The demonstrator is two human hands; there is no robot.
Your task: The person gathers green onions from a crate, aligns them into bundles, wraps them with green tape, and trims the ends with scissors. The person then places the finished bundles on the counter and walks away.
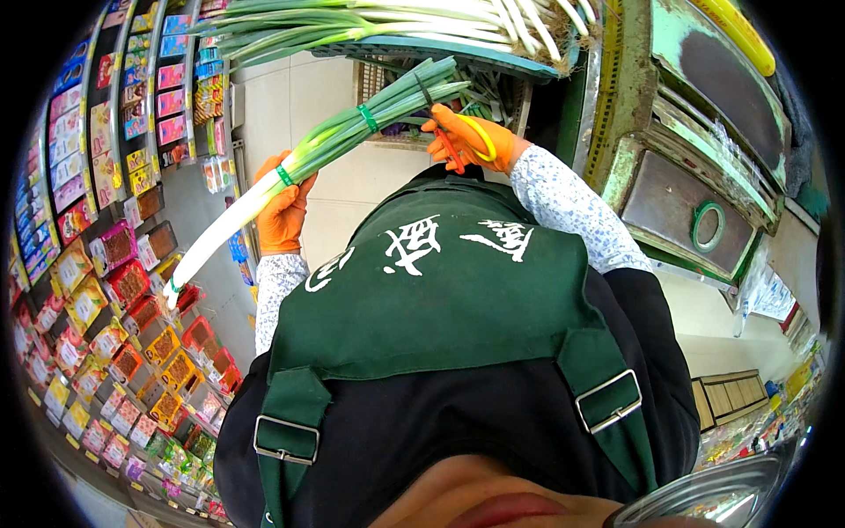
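Observation:
My left hand point(282, 214), in an orange glove, grips a bundle of long green onions point(323, 142) by the upper white stalks. Green bands tie the bundle near the roots, above the stalks and around the leaves. It slants with the white root end at lower left and the leaves at upper right. Gloved in orange too, my right hand point(472, 135) holds scissors point(489, 140) with yellow and red handles. Their dark blades cross the leaf ends; whether they are cutting cannot be told. Both hands are in front of my green apron point(436, 297).
Above, loose green onions point(396, 26) lie across a blue-green tray point(422, 49). Under it stands a crate point(521, 109) with leaf pieces point(485, 96). Shelves of packaged goods point(125, 284) line the left. At right is a worn green machine point(693, 191) with a tape roll point(708, 226) on it.

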